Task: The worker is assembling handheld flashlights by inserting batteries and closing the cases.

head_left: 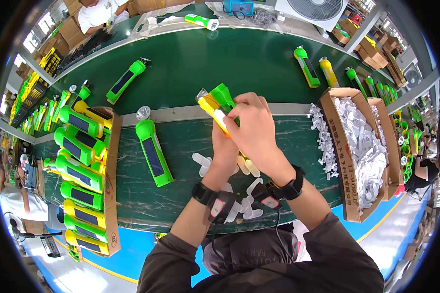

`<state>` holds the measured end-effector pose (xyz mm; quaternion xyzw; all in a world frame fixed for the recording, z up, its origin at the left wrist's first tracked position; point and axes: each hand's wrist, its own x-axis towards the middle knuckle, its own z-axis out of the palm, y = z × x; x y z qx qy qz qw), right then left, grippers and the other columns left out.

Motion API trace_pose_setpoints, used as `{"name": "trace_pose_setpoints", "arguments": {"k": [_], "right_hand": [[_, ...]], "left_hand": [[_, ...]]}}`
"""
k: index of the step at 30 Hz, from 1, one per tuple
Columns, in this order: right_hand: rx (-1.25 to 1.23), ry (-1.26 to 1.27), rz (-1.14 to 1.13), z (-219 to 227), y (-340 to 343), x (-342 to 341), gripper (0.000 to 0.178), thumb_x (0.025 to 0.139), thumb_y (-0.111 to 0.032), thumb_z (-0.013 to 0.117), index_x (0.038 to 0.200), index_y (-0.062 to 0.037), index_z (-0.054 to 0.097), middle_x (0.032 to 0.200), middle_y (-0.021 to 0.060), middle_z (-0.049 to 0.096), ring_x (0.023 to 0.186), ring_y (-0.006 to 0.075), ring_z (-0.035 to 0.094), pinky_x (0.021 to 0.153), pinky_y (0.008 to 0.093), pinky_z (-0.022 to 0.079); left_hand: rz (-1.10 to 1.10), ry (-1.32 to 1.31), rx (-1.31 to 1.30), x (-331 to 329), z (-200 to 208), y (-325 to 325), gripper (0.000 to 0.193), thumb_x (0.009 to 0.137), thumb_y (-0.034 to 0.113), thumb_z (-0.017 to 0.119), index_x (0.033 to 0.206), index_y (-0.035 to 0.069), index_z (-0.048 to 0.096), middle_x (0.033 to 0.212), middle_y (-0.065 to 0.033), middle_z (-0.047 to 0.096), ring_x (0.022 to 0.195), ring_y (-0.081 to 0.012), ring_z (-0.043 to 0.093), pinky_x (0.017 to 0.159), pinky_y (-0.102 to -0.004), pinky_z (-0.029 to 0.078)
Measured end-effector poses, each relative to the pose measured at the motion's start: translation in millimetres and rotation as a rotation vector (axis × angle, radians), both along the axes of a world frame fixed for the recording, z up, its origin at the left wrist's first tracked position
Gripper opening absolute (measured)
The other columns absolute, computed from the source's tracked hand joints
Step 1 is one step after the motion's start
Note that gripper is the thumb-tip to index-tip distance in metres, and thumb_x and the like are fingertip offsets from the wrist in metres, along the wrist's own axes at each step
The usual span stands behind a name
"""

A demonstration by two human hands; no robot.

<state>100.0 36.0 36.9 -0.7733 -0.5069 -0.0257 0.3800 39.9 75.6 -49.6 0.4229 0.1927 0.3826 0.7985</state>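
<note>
Over the middle of the bench my two hands work on one flashlight (208, 103). Its yellow and green shell parts lie side by side, and the lamp end points up and left. My left hand (225, 148) is closed round its lower part from below. My right hand (255, 126) bends over the green part, fingers curled on it, with the thumb beside a small white piece (220, 116) on the yellow part. The palms hide the lower end. Below the hands lie several loose white plastic pieces (249, 209) and some yellowish ones (252, 168).
A green flashlight (154, 154) with a dark panel lies to the left, its lamp detached above it. Beyond it stands a carton (113, 180) of flashlights. At right, a carton (341, 161) holds white pieces. More flashlights (126, 82) rest on the far green surface. A co-worker (100, 14) sits beyond.
</note>
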Motion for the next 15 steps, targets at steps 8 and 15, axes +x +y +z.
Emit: {"name": "trace_pose_setpoints", "arguments": {"k": [8,15], "right_hand": [[0.072,-0.037,-0.015,-10,-6,-9,0.010,0.070,-0.007,0.075,0.073,-0.0007,0.067,0.104,0.0097,0.060,0.095,0.0303,0.057,0.078,0.0401,0.049],[0.139,0.018,-0.063,-15,-5,-7,0.012,0.071,-0.006,0.075,0.072,-0.0005,0.064,0.105,0.0101,0.059,0.095,0.0310,0.057,0.078,0.0407,0.048]], "left_hand": [[0.042,-0.016,0.062,-2,12,-6,0.041,0.090,0.007,0.060,0.126,0.010,0.039,0.117,-0.0036,0.053,0.107,-0.0128,0.055,0.088,-0.0285,0.047],[0.059,-0.031,0.124,3,14,-5,0.042,0.091,0.008,0.059,0.127,0.009,0.038,0.118,-0.0044,0.053,0.108,-0.0133,0.055,0.089,-0.0292,0.047]]}}
